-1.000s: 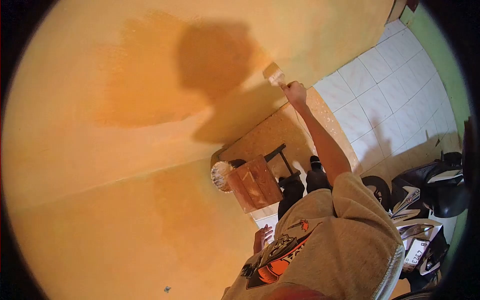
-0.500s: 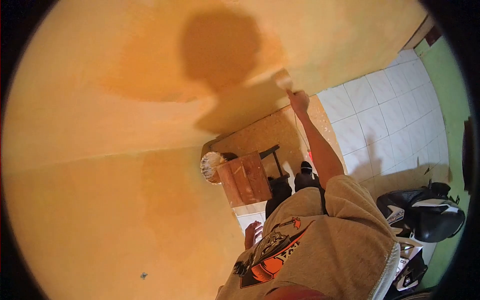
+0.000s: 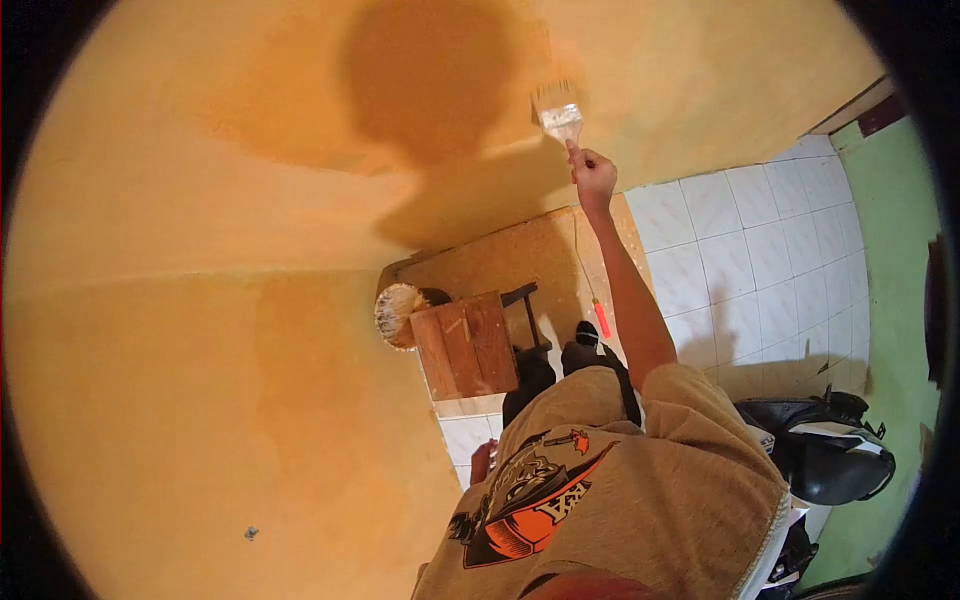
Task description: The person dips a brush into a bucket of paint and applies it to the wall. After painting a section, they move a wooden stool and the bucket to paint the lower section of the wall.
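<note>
My right hand is closed around the handle of a wide, flat paintbrush, arm stretched forward. The brush's bristles point up against the orange-yellow wall, to the right of a darker orange patch and my head's shadow. Low by my side, my left hand is partly covered by my shirt; its visible fingers look loose, and I see nothing held in them. Beyond it stands a small wooden stool or bench with a brown plank top. A round container with a paint-streaked whitish rim sits beside it in the corner.
A tool with a red handle and thin shaft lies on the floor near my feet. White tiles cover the floor to the right. A motorcycle stands at the right by a green wall.
My right hand has raised the paintbrush up the wall, and its bristles have swung to point upward. My left hand has drawn back, partly behind my shirt. The view has shifted slightly.
</note>
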Motion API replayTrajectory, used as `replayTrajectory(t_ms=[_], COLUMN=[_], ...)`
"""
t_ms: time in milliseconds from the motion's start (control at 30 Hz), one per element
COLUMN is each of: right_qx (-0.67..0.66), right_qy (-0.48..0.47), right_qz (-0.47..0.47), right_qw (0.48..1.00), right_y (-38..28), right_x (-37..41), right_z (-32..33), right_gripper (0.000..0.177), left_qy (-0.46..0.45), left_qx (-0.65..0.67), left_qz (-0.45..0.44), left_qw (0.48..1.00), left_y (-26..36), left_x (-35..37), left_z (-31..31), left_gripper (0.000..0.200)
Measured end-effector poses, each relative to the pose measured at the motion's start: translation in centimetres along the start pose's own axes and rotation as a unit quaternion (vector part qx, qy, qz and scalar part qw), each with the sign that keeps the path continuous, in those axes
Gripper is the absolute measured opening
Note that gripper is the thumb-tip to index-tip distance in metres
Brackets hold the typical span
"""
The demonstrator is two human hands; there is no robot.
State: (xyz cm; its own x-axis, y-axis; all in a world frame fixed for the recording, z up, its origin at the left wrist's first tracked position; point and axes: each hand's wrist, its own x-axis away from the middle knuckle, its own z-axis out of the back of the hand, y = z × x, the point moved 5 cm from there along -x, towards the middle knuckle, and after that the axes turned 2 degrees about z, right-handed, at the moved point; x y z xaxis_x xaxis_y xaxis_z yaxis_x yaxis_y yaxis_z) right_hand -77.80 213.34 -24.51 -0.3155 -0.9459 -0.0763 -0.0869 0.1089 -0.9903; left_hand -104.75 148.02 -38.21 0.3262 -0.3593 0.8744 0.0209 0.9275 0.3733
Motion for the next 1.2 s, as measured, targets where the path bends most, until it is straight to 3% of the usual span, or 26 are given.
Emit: replayTrajectory(t_ms=[33,67,100,167,200,267,367,433,500,567,700,767,900,967,1033,1067,1133,1200], right_qx=[0.142,0.281,0.281,0.393,0.394,0.341,0.247,0.174,0.098,0.081,0.171,0.391,0.370,0.285,0.149,0.150,-0.029,0.011], right_qy=[0.003,0.006,0.005,-0.015,-0.019,-0.005,-0.012,-0.005,0.007,-0.009,-0.001,0.048,-0.011,0.010,0.027,0.028,0.000,-0.004], right_qz=[-0.011,-0.020,-0.017,-0.125,-0.124,-0.057,-0.006,0.010,0.029,0.026,-0.057,-0.052,-0.130,-0.040,-0.052,-0.055,0.033,0.022], right_qw=[0.990,0.960,0.960,0.911,0.911,0.938,0.969,0.985,0.995,0.996,0.984,0.918,0.920,0.958,0.987,0.987,0.999,1.000], right_y=[2.1,4.5,7.0,12.1,11.8,10.1,-0.4,-3.8,-4.6,-5.0,4.3,10.8,5.7,-0.1,-7.4,-8.5,-10.4,-7.8], right_x=[-0.1,0.0,0.0,0.5,0.7,0.7,0.7,1.2,1.3,1.3,0.2,0.2,0.3,-0.6,-0.1,-0.1,-0.8,-2.5], right_z=[0.4,1.0,1.6,2.7,2.5,2.2,-0.2,-1.4,-1.7,-1.9,0.2,2.0,2.4,1.1,0.6,0.6,0.1,0.0], right_gripper=[0.049,0.052,0.052,0.047,0.047,0.050,0.053,0.054,0.056,0.055,0.050,0.047,0.046,0.045,0.049,0.049,0.047,0.046], left_qy=[-0.002,-0.005,-0.006,0.020,0.024,0.029,0.022,0.009,0.006,-0.012,-0.030,-0.020,0.029,0.029,0.024,0.019,-0.006,-0.030], left_qx=[0.114,0.221,0.224,0.228,0.238,0.238,0.228,0.217,0.154,0.134,0.196,0.227,0.216,0.219,0.221,0.222,0.224,0.223], left_qz=[0.022,0.115,0.113,0.064,0.056,0.066,0.083,0.086,0.141,0.121,0.097,0.093,0.110,0.104,0.102,0.102,0.097,0.092], left_qw=[0.993,0.968,0.968,0.971,0.969,0.969,0.970,0.972,0.978,0.984,0.975,0.969,0.970,0.970,0.970,0.969,0.970,0.970], left_y=[0.6,0.5,1.0,2.3,3.0,3.5,1.2,0.8,-0.5,-2.1,-3.1,-1.6,2.5,2.3,1.8,1.4,-1.8,-5.1], left_x=[0.3,-0.2,-0.3,0.9,1.6,1.9,1.0,1.2,1.0,0.0,-1.0,-0.2,2.2,2.2,2.0,2.1,-0.6,-2.4], left_z=[-0.1,-0.3,-0.1,0.6,0.7,0.8,0.3,0.0,-0.3,-0.4,-0.9,-0.8,-0.5,-0.6,-0.9,-0.9,-1.0,-0.8], left_gripper=[0.044,0.046,0.046,0.045,0.045,0.045,0.047,0.048,0.049,0.049,0.047,0.047,0.043,0.043,0.044,0.045,0.046,0.047])
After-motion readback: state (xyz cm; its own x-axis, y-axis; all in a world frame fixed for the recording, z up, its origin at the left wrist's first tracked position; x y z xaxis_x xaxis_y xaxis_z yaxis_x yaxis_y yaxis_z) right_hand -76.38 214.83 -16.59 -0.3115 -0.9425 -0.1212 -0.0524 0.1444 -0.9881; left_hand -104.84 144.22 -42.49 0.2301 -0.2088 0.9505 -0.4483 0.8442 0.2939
